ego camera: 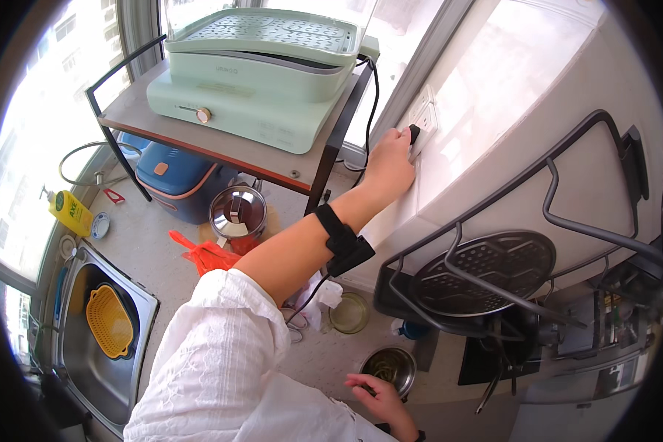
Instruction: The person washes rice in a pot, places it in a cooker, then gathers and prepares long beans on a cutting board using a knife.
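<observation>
My left hand (391,160) reaches up to the wall, its fingers closed on a black plug (414,133) at a white wall socket (426,122). Whether the plug's pins are in the socket is hidden. My right hand (381,399) is low in the view with its fingers apart, beside the rim of a steel pot (406,362) with something greenish in it; whether it touches the pot I cannot tell. A pale green electric grill (243,110) with a ridged, slotted plate (271,30) on top stands on a rack shelf. A black cord (374,99) hangs behind the shelf's right side.
Under the shelf (237,146) are a blue rice cooker (171,177) and a lidded steel pot (237,212). A red plastic bag (212,255) and a glass bowl (349,313) lie nearer. A sink (102,381) holds a yellow basket (109,320). A black wall rack (508,190) juts out right.
</observation>
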`<state>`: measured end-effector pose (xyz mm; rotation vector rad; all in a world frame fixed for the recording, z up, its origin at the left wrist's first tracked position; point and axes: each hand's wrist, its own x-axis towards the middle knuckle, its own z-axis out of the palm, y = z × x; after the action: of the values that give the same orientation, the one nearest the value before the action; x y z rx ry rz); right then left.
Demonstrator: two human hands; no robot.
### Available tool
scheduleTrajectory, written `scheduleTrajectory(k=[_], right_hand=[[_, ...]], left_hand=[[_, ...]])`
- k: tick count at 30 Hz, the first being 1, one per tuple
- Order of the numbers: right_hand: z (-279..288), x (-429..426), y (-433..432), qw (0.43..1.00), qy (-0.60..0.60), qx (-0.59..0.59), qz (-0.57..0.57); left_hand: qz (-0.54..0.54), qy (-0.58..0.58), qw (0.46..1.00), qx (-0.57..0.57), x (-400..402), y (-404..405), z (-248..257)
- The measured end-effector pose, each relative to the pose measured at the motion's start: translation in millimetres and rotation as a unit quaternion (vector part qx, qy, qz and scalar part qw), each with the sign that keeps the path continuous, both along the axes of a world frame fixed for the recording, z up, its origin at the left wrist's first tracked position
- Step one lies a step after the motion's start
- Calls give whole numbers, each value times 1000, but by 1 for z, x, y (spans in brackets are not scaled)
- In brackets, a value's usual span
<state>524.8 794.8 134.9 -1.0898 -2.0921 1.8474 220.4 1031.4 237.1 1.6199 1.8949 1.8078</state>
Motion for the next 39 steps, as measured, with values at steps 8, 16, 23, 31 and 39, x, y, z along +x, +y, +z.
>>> scheduleTrajectory(k=[8, 16, 23, 31, 39], right_hand=[[27, -26, 7, 997, 10, 55, -46], [43, -112, -20, 994, 40, 101, -5], [45, -187, -57, 991, -36, 99, 83], [62, -222, -81, 976, -75, 149, 139], [59, -215, -98, 980, -90, 148, 100]], left_hand=[[-77, -70, 993, -54, 0, -8, 5], [-351, -138, 924, 60, -35, -226, 27], [116, -283, 951, -45, -253, -378, -147], [-29, -441, 888, -124, -280, -350, -226], [-70, -465, 878, -91, -264, -337, -247]])
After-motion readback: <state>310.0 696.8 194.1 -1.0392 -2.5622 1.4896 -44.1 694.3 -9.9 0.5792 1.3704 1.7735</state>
